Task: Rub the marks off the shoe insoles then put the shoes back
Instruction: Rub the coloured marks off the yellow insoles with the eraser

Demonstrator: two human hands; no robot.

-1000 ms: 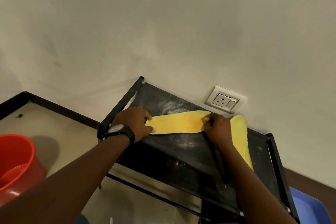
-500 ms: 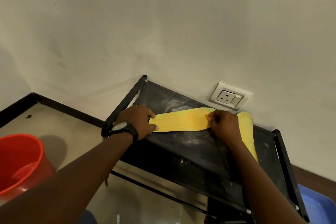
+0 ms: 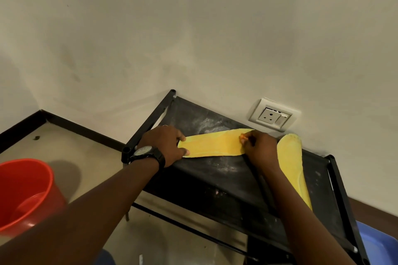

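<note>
- A red bucket (image 3: 23, 191) stands on the floor at the far left, well apart from the rack.
- The left hand (image 3: 165, 146), with a black watch (image 3: 146, 153) on its wrist, lies over the left end of a yellow insole (image 3: 213, 144), fingers spread loosely and pressing it down.
- That insole lies flat along the far side of a dusty black rack (image 3: 215, 183), its length running left to right.
- The right hand (image 3: 259, 148) rests on the insole's right end, fingers curled tight and pinching a small orange piece (image 3: 242, 135) against the insole.
- A second yellow insole (image 3: 293, 165) lies just right of this hand, running near to far.
- A wall socket (image 3: 271, 116) sits above the rack.
- A blue tub (image 3: 379, 245) shows at the near right corner.
</note>
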